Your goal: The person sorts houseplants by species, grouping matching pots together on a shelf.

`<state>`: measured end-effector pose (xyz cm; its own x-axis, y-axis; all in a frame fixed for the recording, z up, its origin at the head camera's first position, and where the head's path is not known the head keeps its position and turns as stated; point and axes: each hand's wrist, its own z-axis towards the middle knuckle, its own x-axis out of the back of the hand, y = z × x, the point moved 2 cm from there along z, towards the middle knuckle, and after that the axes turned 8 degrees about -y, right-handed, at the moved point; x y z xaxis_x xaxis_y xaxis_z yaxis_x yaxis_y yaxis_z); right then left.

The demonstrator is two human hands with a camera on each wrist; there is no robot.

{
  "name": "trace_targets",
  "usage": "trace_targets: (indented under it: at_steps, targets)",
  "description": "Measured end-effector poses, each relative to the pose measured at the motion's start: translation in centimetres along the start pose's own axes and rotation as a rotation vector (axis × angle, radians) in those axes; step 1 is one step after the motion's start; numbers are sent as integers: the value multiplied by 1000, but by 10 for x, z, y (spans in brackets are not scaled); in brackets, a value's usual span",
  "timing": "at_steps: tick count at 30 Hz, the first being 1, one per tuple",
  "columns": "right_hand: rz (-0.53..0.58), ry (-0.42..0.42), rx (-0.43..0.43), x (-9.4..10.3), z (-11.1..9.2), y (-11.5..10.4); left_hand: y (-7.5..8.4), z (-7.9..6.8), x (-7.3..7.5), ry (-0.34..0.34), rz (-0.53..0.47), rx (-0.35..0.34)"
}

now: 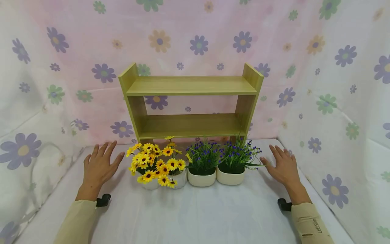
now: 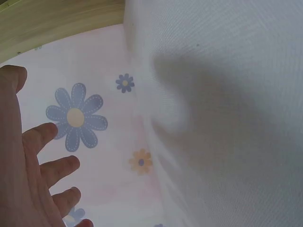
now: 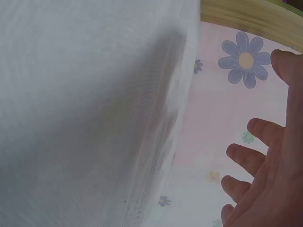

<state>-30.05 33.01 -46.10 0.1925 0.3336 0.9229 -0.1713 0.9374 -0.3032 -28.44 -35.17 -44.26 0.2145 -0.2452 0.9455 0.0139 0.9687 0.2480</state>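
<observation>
My left hand (image 1: 100, 166) is at the left of the table, palm down with fingers spread and nothing in it. Just to its right stands a pot of yellow artificial sunflowers (image 1: 145, 159), then a second sunflower pot (image 1: 177, 178). Beside these are two cream oval pots of purple-flowered greenery, one nearer the middle (image 1: 201, 179) and one to its right (image 1: 230, 178). My right hand (image 1: 283, 166), also spread and holding nothing, lies right of that last pot, its thumb near some leaf tips. Both wrist views show the fingers (image 2: 60, 169) (image 3: 246, 160) apart and extended.
Behind the pots stands a two-tier wooden shelf (image 1: 191, 86) with raised side panels. A white cloth covers the table (image 1: 195, 217). Flower-patterned curtains (image 1: 189, 34) enclose the back and both sides. Each wrist wears a small black device (image 1: 103, 200).
</observation>
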Motion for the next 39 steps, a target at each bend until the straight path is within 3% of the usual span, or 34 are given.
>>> trace_targets:
  at_steps: [9, 20, 30, 39]
  targets:
    - [7, 69, 65, 0, 1, -1, 0, 2, 2, 68, -19, -39]
    - [17, 86, 80, 1, 1, -4, 3, 3, 2, 107, -61, -69]
    - [34, 153, 101, 1, 2, -8, 13, 5, 6, 36, -165, -4]
    - [76, 86, 78, -1, 3, -17, 28, 5, 12, 6, -281, -61]
